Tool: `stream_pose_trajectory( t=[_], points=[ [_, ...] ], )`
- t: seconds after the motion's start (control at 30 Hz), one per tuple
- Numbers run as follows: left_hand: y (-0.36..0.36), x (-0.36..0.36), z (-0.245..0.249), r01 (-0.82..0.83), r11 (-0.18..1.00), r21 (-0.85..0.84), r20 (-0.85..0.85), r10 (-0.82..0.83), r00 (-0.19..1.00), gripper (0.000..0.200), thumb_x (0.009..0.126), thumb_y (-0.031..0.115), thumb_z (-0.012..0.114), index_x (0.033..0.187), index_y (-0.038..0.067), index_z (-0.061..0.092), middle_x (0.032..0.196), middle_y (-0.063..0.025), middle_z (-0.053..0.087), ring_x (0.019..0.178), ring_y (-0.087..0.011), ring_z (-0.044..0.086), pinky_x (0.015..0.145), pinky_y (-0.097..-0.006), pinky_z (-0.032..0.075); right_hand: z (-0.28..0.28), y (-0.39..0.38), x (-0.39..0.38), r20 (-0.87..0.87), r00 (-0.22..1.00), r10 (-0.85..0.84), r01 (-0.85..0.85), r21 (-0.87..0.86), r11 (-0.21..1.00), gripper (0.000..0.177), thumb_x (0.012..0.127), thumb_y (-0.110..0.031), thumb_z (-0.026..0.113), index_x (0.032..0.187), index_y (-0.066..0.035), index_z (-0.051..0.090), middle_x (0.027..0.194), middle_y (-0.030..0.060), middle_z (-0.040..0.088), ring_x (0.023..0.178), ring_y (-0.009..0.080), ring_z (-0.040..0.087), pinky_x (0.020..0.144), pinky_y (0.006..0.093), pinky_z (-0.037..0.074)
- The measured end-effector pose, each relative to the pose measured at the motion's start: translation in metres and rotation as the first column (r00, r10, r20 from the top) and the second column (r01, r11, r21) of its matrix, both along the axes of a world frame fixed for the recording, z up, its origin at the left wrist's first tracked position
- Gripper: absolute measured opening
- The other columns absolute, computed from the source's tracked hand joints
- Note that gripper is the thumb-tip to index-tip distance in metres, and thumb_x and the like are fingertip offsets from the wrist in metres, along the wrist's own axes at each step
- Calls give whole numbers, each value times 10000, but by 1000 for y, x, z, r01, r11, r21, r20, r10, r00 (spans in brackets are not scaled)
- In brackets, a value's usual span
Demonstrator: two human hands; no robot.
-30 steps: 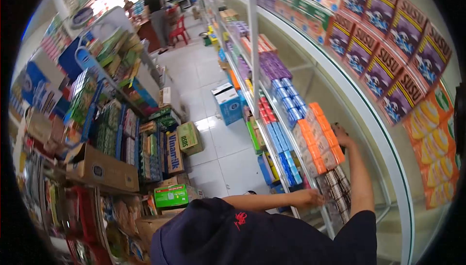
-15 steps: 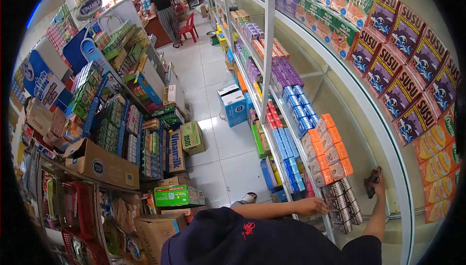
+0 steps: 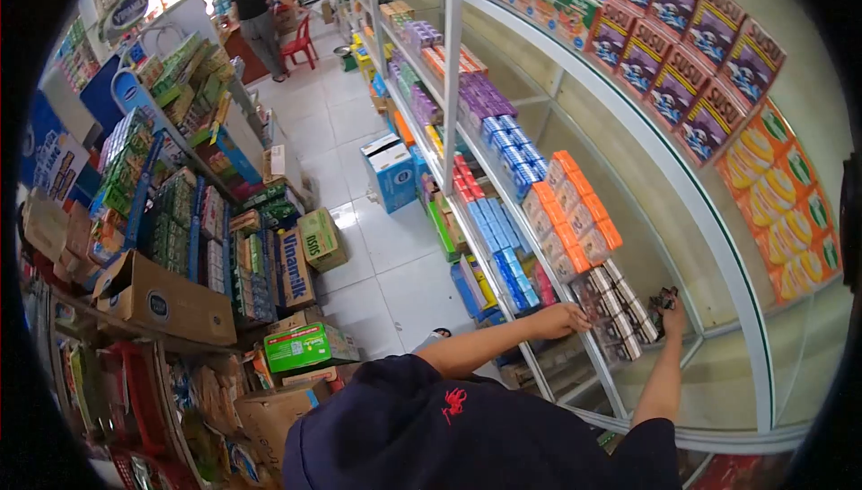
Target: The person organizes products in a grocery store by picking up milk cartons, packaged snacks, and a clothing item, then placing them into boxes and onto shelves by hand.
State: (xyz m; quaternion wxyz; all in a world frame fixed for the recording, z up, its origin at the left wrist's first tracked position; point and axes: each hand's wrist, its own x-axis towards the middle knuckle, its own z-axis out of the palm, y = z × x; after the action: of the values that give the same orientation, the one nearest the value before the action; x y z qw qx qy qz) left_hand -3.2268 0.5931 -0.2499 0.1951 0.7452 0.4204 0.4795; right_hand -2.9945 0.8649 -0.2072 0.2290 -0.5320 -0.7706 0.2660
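Observation:
My right hand (image 3: 672, 315) is closed around a small dark brown drink pack (image 3: 664, 300), just behind the far side of a block of brown-and-white drink packs (image 3: 620, 310) on the glass shelf. The held pack is partly hidden by my fingers. At the shelf's front edge, my left hand (image 3: 564, 321) has its fingers bent against the near side of the same block. Whether those fingers grip a pack is too small to make out. Orange-topped cartons (image 3: 575, 211) stand directly beyond the brown packs.
Blue-and-white packs (image 3: 514, 153) and purple packs (image 3: 489, 95) continue along the shelf. SUSU packs (image 3: 682, 86) line the upper glass shelf (image 3: 664, 135). Boxes, including a blue carton (image 3: 391, 176), stand on the tiled floor (image 3: 359, 238). A person (image 3: 256, 18) stands near a red chair (image 3: 301, 44).
My right hand has brought the dark pack closer to the far side of the brown block. My left hand stays by its near side. The whole view has shifted.

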Motion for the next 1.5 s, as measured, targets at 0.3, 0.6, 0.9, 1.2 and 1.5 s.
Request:
stream_pose_trajectory(
  t=[0.3,0.6,0.9,1.2,1.5],
  points=[
    [-2,2,5,-74,995,66,-68,79,995,355,642,-36,494,961,60,615,1013,-103,594,979,-270,531,863,-358,410,13,-154,21,25,920,-390,361,327,873,318,644,-136,663,958,-118,626,940,130,599,888,321,550,779,396,420],
    [-12,-2,-2,33,995,97,-157,-17,987,249,694,18,516,927,14,605,1026,-163,575,1023,-324,508,888,-397,378,8,-334,9,-125,680,-722,730,204,652,320,589,-253,719,858,-108,623,847,151,599,817,318,563,722,418,436],
    [-180,117,-16,684,163,-711,417,-685,597,267,833,177,538,1037,6,557,910,-60,596,814,-124,554,725,-254,435,-51,-569,40,-491,166,-855,775,-471,421,522,759,-461,586,967,15,544,853,136,601,807,211,576,730,321,450],
    [-252,267,31,687,1,-727,397,-816,421,297,795,205,593,1005,2,542,878,-42,576,745,-117,543,603,-237,441,-22,-642,91,-741,-245,-626,753,-552,359,489,877,-412,432,1123,10,433,1008,84,504,911,129,454,819,244,359],
    [-273,418,42,579,-29,-815,329,-845,421,175,797,73,503,938,7,582,753,-42,585,676,-94,545,582,-218,441,-43,-728,221,-570,-385,-726,868,-490,-75,170,774,-170,624,806,-35,526,777,12,507,695,96,459,629,246,380]
  ],
)
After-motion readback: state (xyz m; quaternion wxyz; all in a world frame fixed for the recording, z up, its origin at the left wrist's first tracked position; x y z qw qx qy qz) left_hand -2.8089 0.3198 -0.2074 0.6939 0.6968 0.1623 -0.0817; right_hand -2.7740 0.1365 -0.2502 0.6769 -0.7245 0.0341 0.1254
